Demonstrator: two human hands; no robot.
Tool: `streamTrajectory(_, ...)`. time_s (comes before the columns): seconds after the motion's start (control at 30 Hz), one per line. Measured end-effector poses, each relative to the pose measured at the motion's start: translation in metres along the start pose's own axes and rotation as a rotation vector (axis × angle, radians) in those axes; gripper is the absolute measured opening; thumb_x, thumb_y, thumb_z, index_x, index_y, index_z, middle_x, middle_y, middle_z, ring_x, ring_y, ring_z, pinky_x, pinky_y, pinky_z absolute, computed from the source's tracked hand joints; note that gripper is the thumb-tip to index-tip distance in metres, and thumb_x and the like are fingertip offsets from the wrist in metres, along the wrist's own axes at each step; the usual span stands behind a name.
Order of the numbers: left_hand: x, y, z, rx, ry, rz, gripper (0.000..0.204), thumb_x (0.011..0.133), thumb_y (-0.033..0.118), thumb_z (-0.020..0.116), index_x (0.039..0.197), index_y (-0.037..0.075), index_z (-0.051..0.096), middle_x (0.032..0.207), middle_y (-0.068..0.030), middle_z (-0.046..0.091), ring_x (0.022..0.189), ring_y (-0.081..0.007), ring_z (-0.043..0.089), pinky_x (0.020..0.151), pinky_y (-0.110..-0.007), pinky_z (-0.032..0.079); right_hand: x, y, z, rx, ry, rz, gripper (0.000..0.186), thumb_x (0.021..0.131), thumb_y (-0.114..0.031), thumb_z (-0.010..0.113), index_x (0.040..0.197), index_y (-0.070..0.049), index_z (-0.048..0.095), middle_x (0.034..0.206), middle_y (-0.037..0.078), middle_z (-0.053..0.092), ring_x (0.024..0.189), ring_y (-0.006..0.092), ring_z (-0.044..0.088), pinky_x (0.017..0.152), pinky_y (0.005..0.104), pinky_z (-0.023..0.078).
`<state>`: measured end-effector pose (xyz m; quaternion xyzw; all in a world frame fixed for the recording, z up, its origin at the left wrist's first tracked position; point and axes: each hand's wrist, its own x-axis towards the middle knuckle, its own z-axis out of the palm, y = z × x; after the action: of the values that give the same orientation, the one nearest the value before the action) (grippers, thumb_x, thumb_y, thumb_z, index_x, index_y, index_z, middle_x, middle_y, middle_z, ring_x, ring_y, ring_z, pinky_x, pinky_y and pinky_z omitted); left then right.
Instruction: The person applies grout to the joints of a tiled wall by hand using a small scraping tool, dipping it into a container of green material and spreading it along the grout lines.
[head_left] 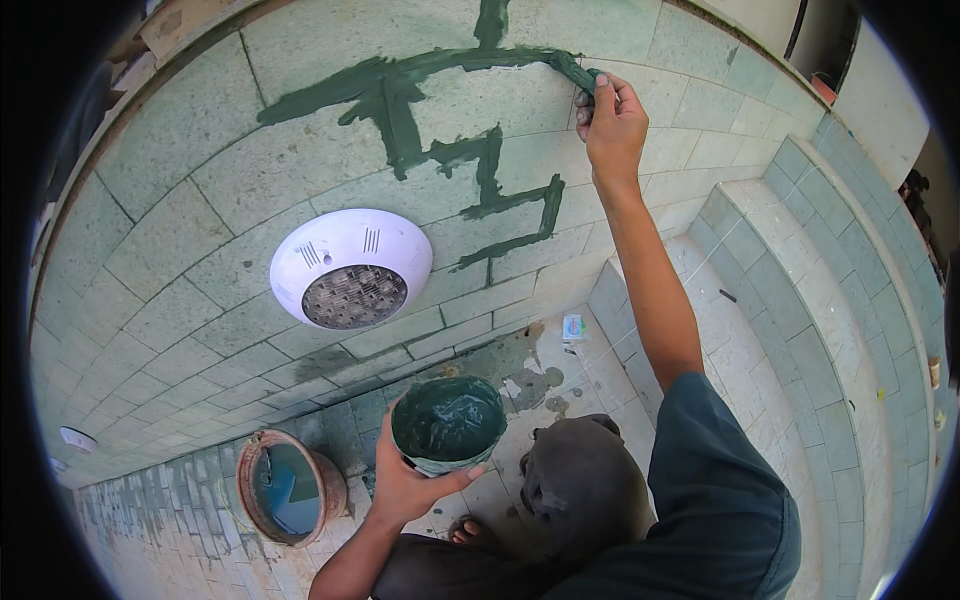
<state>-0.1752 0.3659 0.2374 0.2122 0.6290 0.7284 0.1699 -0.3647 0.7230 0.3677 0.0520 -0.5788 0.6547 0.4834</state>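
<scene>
My right hand (613,120) reaches up to the pale green tiled wall (590,155), its fingers closed on a small spreader (572,72) coated in dark green grout. The spreader's tip touches the right end of a grouted joint. Wet green grout (402,125) runs in thick, branching bands along several tile joints, smeared wide in places. Lower down, my left hand (408,490) grips a round tub (452,466) from its left side and below. Dark green grout fills much of it, with a glossy surface. The spreader's exact shape is partly hidden by my fingers.
A round white wall light (330,240) sits left of the fresh grout. On the floor stands a reddish bucket (335,485) with water and something blue inside. Tiled steps (785,250) curve along the right. A small packet (573,328) lies by the wall; my bent knee (585,490) is beside the tub.
</scene>
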Motion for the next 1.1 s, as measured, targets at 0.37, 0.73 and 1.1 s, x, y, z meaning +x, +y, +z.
streamTrajectory(0.37, 0.001, -0.001, 0.002, -0.021, 0.002, 0.002, 0.090, 0.065, -0.002, 0.090, 0.139, -0.002, 0.038, 0.131, -0.0163, 0.059, 0.120, -0.0225, 0.061, 0.102, -0.038, 0.051, -0.025, 0.004, 0.015, 0.014, -0.066, -0.037, 0.025, 0.106, -0.024, 0.054, 0.110, 0.000, 0.059, 0.076, 0.004, 0.064, 0.058, 0.0062, 0.053, 0.048, 0.0222, 0.042)
streamTrajectory(0.73, -0.003, -0.001, 0.000, 0.000, -0.012, 0.001, 0.095, 0.064, -0.003, 0.090, 0.141, -0.003, 0.036, 0.132, -0.0172, 0.058, 0.120, -0.0245, 0.062, 0.103, -0.040, 0.051, -0.010, 0.010, 0.010, 0.060, 0.062, -0.030, 0.022, 0.107, -0.021, 0.052, 0.109, 0.000, 0.057, 0.076, 0.005, 0.063, 0.059, 0.0075, 0.054, 0.049, 0.0236, 0.043)
streamTrajectory(1.1, 0.000, -0.001, -0.004, 0.010, -0.033, 0.016, 0.098, 0.063, -0.003, 0.090, 0.143, -0.003, 0.034, 0.133, -0.0179, 0.057, 0.121, -0.0253, 0.061, 0.103, -0.040, 0.051, -0.010, 0.006, -0.020, -0.202, 0.035, -0.380, 0.027, 0.099, -0.010, 0.062, 0.124, 0.001, 0.061, 0.086, 0.008, 0.069, 0.066, 0.0106, 0.060, 0.057, 0.0240, 0.049)
